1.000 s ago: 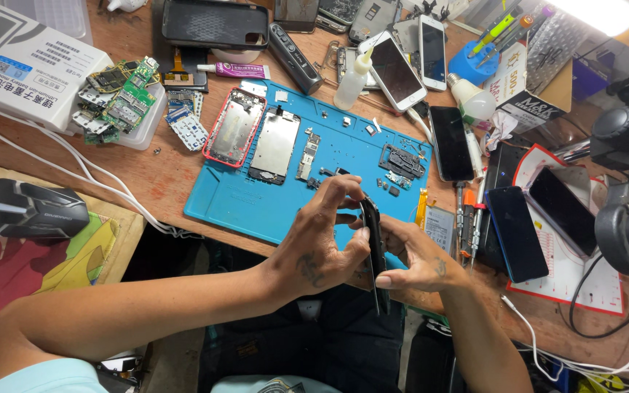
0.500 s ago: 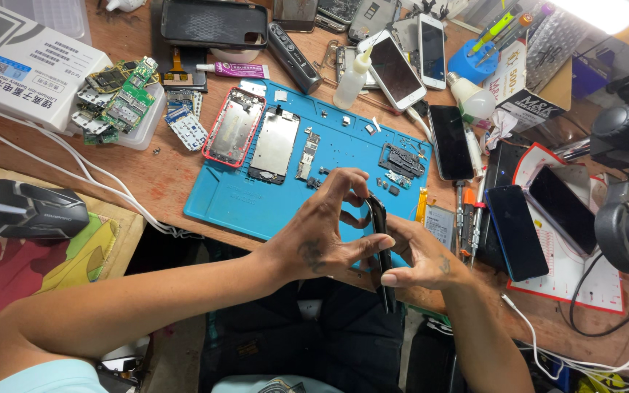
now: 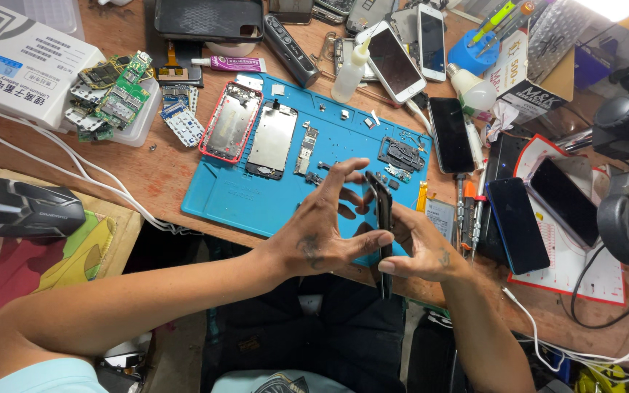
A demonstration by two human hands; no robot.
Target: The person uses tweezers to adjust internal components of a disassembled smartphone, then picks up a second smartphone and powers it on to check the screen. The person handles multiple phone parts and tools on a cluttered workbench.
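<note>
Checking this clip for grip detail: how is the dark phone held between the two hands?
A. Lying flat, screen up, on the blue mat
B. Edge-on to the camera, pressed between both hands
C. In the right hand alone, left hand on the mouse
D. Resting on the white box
B: the dark phone shows only its thin edge, with the left hand on one side and the right hand on the other, above the blue mat.

Bare lower-left part of the blue silicone work mat (image 3: 234,196) gives open room w/ nothing lying on it. Rest is crowded: red-framed phone housing (image 3: 232,122) at top, black phones (image 3: 516,223) at right, black computer mouse (image 3: 25,208) at left.
</note>
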